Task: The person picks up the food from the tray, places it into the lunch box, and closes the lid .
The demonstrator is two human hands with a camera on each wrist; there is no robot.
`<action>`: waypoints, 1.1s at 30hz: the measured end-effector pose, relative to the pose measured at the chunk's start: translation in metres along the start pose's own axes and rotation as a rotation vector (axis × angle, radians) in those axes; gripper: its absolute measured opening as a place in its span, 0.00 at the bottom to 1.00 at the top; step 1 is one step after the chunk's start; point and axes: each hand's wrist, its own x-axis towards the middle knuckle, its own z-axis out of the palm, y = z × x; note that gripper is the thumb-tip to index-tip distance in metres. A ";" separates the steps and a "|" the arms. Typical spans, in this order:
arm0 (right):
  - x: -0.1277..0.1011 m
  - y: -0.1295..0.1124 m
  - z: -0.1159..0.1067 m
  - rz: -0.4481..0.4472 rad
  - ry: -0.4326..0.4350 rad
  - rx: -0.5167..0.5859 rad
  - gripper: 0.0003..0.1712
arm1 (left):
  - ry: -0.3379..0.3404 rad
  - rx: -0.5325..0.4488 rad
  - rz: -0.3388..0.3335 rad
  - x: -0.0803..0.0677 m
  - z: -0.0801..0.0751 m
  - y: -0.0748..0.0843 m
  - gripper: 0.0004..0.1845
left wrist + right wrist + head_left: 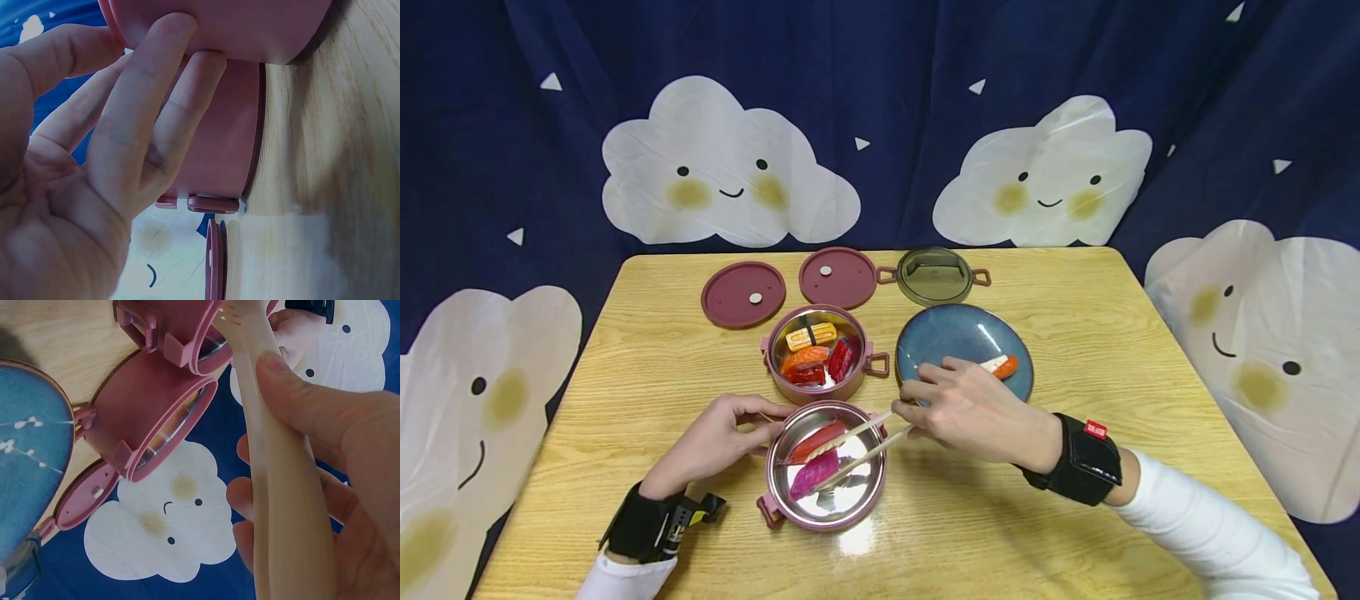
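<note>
Right hand [966, 408]: centre of frame; pinches a pair of pale tongs [294, 506] between thumb and fingers.
Tongs: arms spread, ends inside the near pot [863, 479]; a magenta piece [808, 479] lies between the ends, whether squeezed cannot be told.
Left hand [730, 437]: lower left of centre; fingers spread, fingertips resting against the near pot's outer wall.
Near pot: pink, steel-lined, lower centre; also contains a red piece [822, 437], above the magenta one.
Far pot [831, 396]: pink, directly above the near pot in the frame; contains a banded yellow block [801, 337], an orange piece [805, 358] and dark red pieces [841, 358].
Plate [951, 325]: blue, right of the far pot; bears an orange-and-white piece [1004, 365], partly hidden by the right hand.
Discs: two, maroon, upper centre-left.
Lid [934, 287]: dark, transparent, two-handled, above the plate.
Table [1112, 333]: wood-grained.
Backdrop [895, 50]: navy, smiling clouds.
</note>
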 end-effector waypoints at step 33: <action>-0.062 0.074 -0.079 0.171 0.007 -0.034 0.26 | 0.003 0.010 0.003 0.000 0.000 0.002 0.12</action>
